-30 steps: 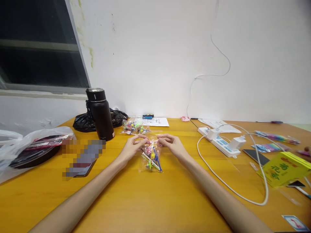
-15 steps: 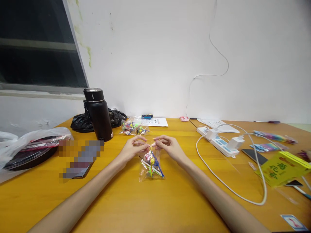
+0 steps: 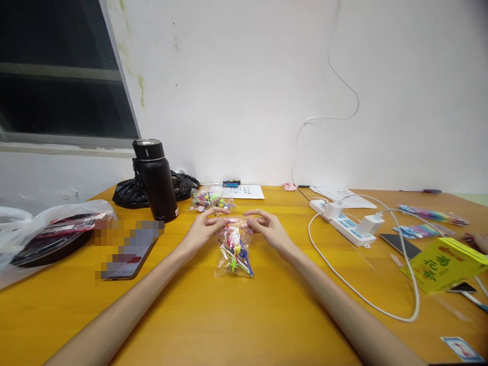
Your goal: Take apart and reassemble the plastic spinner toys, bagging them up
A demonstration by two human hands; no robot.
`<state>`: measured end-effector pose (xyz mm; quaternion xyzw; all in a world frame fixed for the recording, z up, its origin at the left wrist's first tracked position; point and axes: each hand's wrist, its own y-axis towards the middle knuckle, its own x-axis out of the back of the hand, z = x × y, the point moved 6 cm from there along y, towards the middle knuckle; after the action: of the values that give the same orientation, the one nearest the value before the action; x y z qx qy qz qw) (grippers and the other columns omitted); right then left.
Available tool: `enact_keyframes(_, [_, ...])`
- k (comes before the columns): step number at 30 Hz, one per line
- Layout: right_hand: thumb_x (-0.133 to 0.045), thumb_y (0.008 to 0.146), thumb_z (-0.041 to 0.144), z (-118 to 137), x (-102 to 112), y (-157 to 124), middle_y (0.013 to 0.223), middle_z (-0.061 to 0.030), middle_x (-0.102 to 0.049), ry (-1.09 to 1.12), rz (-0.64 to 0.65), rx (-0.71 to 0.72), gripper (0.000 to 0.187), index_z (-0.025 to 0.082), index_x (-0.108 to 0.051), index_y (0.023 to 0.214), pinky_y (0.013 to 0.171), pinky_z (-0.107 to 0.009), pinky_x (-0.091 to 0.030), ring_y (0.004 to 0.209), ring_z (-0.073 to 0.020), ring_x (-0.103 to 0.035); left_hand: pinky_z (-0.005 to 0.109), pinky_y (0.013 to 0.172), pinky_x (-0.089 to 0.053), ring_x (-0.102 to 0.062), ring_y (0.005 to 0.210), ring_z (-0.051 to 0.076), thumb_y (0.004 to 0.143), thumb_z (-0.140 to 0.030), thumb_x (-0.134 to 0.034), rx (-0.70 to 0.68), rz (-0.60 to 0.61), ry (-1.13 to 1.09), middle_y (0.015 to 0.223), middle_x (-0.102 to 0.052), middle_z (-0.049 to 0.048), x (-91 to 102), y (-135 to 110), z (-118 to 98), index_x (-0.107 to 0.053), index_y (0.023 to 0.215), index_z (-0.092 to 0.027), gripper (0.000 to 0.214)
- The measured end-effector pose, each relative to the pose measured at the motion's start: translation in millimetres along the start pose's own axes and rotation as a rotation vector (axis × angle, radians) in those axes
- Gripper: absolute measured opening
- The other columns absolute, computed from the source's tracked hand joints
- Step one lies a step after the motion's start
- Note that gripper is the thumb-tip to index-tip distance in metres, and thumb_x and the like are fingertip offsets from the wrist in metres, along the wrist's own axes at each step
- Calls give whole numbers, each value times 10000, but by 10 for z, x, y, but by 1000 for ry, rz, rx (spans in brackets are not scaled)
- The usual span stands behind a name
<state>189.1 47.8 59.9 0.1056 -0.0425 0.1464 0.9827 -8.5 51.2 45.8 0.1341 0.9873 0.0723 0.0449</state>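
A clear plastic bag (image 3: 235, 251) hangs between my hands at the middle of the table. Inside it are colourful small plastic parts in blue, yellow, green, white and red. My left hand (image 3: 204, 227) pinches the bag's upper left corner between thumb and fingers. At the upper right corner, my right hand (image 3: 267, 226) grips it the same way. The bag's top edge is spread between the two hands, and its lower end is at or just above the tabletop; I cannot tell which. Beyond my left hand lie more clear bags of coloured parts (image 3: 209, 198).
A black flask (image 3: 155, 185) stands left before a black plastic bag (image 3: 127, 193). A phone (image 3: 131, 259) and a white carrier bag (image 3: 72, 213) lie left. To the right are a power strip (image 3: 343, 223) with looping white cable and a yellow box (image 3: 444, 264). A screwdriver (image 3: 231, 183) lies behind.
The bag's top is now stretched wider and flatter between my hands, where before it was gathered narrow. My left hand has shifted slightly to the left.
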Motion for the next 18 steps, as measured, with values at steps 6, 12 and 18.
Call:
enact_keyframes(6, [-712, 827, 422, -54, 40, 35, 923, -64, -773, 45, -12, -14, 298, 206, -712, 1032, 899, -396, -573, 935, -228, -727, 309, 881, -531, -692, 991, 215, 830, -384, -733, -56, 21, 48, 1073, -744, 86, -12, -19, -52, -751, 988, -185, 255])
enact_keyframes(12, [-604, 874, 415, -50, 60, 38, 907, -46, -739, 65, -42, -15, 263, 195, -730, 945, 805, -333, -581, 888, -198, -707, 378, 953, -544, -656, 1129, 266, 874, -409, -658, -76, 25, -50, 1203, -721, 120, -21, -18, -41, -767, 963, -167, 279])
enact_keyframes(18, [-720, 838, 477, 24, 43, 13, 868, -65, -759, -47, -48, 113, 337, 179, -677, 990, 815, -342, -570, 847, -206, -723, 371, 943, -544, -711, 1057, 245, 813, -415, -775, -65, -4, 51, 1160, -760, 116, -30, -28, -44, -703, 1123, -195, 387])
